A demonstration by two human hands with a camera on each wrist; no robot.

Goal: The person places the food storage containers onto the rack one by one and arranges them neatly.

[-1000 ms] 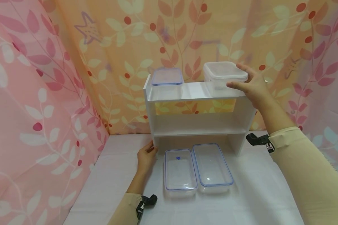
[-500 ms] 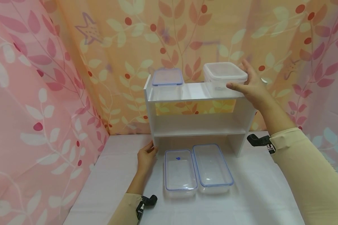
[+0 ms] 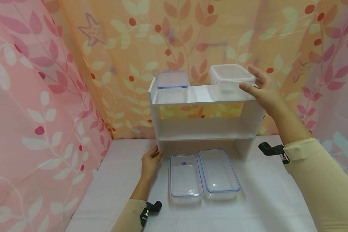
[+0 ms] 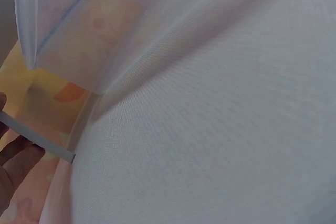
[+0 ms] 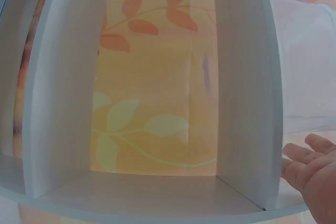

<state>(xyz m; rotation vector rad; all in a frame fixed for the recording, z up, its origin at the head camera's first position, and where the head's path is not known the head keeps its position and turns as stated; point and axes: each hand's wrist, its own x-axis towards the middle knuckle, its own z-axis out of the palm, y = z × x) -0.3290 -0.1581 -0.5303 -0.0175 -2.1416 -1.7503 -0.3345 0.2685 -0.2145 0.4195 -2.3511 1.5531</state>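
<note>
We see our left hand (image 3: 151, 162) pinching the left side panel (image 3: 155, 120) of the white shelf (image 3: 204, 129) low down, while our right hand (image 3: 265, 91), thumb and fingers apart, is just beside the white-lidded container (image 3: 229, 82) on the shelf's top right; whether they touch, we cannot tell

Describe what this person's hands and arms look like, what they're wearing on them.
The left hand and right hand are ungloved. The left sleeve and right sleeve are long, plain and pale beige. At each cuff sits a curved black device with a silvery part: a left wrist device and right wrist device.
</note>
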